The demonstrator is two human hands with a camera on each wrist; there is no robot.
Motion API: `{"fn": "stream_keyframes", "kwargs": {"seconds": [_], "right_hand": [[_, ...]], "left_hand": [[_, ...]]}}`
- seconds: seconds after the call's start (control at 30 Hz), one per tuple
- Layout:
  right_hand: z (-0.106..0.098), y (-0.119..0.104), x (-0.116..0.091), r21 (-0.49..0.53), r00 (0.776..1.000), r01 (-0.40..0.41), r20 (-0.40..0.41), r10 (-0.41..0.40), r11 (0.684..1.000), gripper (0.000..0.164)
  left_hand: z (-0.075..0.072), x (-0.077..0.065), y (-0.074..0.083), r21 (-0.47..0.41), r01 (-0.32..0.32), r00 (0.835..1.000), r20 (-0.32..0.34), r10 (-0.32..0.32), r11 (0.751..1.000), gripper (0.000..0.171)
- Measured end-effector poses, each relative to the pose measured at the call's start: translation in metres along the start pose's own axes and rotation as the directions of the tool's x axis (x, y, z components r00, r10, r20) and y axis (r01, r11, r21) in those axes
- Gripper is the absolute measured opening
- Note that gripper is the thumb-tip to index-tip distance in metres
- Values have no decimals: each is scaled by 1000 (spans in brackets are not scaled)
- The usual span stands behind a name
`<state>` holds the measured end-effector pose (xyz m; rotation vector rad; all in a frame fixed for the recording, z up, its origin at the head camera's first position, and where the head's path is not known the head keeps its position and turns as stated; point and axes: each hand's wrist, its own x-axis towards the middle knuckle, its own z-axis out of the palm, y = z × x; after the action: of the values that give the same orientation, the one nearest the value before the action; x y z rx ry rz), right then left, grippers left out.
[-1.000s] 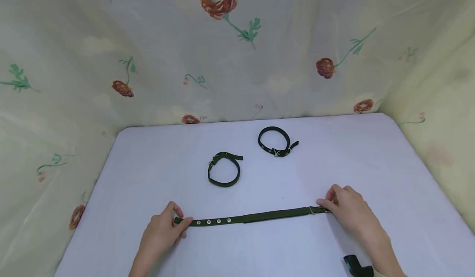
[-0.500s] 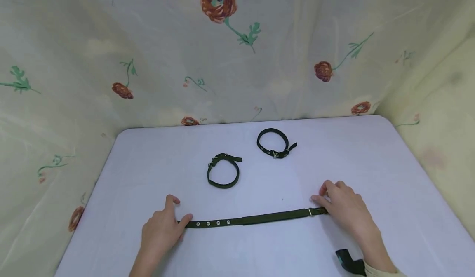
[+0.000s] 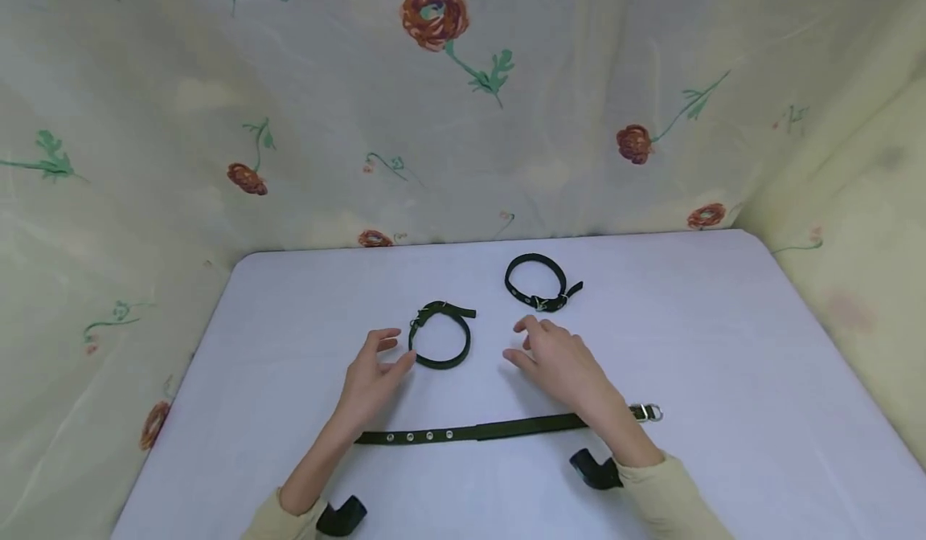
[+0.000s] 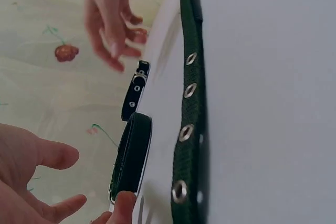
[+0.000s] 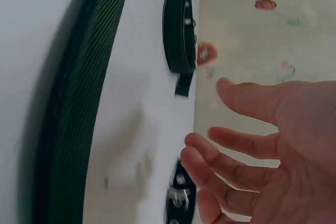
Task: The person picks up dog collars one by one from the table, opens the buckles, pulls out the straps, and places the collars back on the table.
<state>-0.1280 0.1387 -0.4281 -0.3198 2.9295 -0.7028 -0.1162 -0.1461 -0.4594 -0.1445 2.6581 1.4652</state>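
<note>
A dark green collar (image 3: 517, 427) with metal eyelets lies stretched out straight near the front of the table. Its buckle end sticks out past my right forearm. Farther back is a collar buckled into a loop (image 3: 440, 365), and a second looped collar (image 3: 551, 305) lies behind it to the right. My left hand (image 3: 372, 379) hovers at the left side of the nearer loop, thumb and fingers apart; whether the thumb touches it I cannot tell. My right hand (image 3: 560, 363) is in the air between the two loops, fingers loosely bent, holding nothing. The right wrist view shows its palm (image 5: 294, 145) bare.
A white table (image 3: 289, 307) carries all the collars. Floral cloth (image 3: 311, 106) hangs behind it and along both sides. Black wrist-worn pieces (image 3: 596, 469) sit at both sleeves, low over the table.
Both hands have let go of the ends of the straight collar. They have moved inward and forward toward the looped collars; the collars themselves stay in place.
</note>
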Motion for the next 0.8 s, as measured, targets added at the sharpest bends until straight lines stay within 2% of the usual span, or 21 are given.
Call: {"fn": "stream_keyframes", "kwargs": {"seconds": [0.07, 0.23, 0.37, 0.47, 0.57, 0.63, 0.8], "right_hand": [[7, -9, 12, 22, 1000, 0, 12, -1, 1000, 45], [27, -21, 39, 63, 999, -18, 41, 16, 998, 56], [55, -15, 60, 54, 1000, 4, -19, -3, 999, 64], [64, -18, 65, 51, 998, -18, -58, 21, 999, 61], [55, -32, 61, 83, 997, -59, -49, 63, 995, 52], [56, -34, 61, 99, 997, -56, -53, 62, 993, 49], [54, -35, 58, 172, 999, -35, -30, 40, 985, 56]], "left_hand": [[5, 8, 4, -1, 13, 1000, 14, -13, 1000, 53], [15, 23, 10, 54, -5, 1000, 24, 4, 999, 57], [17, 30, 10, 97, -27, 999, 20, 26, 995, 60], [21, 35, 8, 159, -50, 999, 5, 50, 986, 59], [26, 39, 7, 200, -65, 998, -13, 69, 978, 57], [28, 40, 7, 208, -77, 996, -29, 85, 975, 55], [27, 37, 7, 209, -106, 992, -48, 119, 972, 46]]}}
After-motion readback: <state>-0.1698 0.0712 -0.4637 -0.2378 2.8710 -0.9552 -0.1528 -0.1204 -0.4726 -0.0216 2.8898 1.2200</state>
